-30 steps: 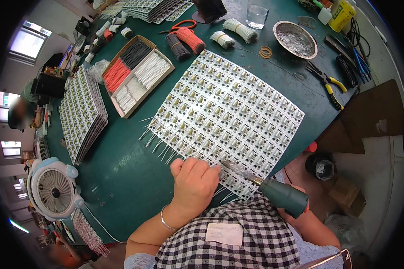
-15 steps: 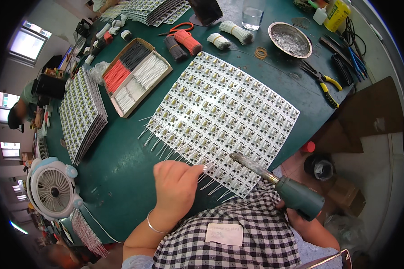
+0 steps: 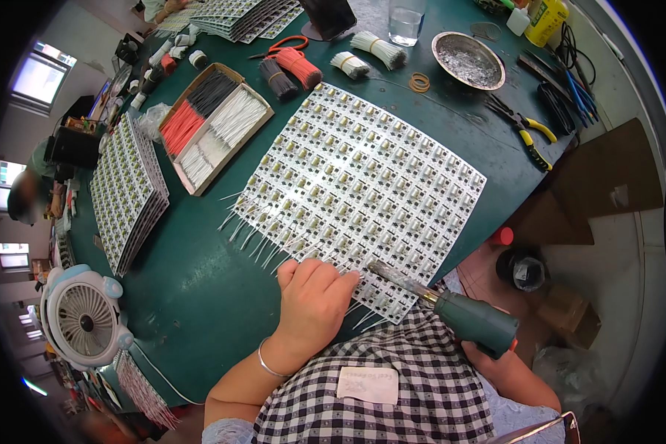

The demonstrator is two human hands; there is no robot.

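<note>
A large white circuit-board panel (image 3: pixel 370 177) with rows of small components lies on the table before me. Thin white wires (image 3: pixel 255 240) stick out along its near-left edge. My left hand (image 3: pixel 311 307) is closed in a pinch at that edge, its fingertips over the board; what they hold is hidden. In my right hand (image 3: pixel 488 361) is a soldering iron (image 3: pixel 472 320) with a thick green handle and metal barrel. Its tip rests on or just above the panel, close to my left fingertips; contact cannot be made out.
Left of the panel is a divided cardboard tray (image 3: pixel 235 154) of red, black and white wires, then stacked panels (image 3: pixel 126 196) and a fan (image 3: pixel 85 314). Wire bundles (image 3: pixel 377 49), a glass of water (image 3: pixel 405 26), a metal bowl (image 3: pixel 466 61) and pliers (image 3: pixel 524 133) lie beyond.
My left hand has moved right, toward the iron's tip, and more fingers now curl over the edge. The iron has shifted slightly left. The whole view has shifted a little.
</note>
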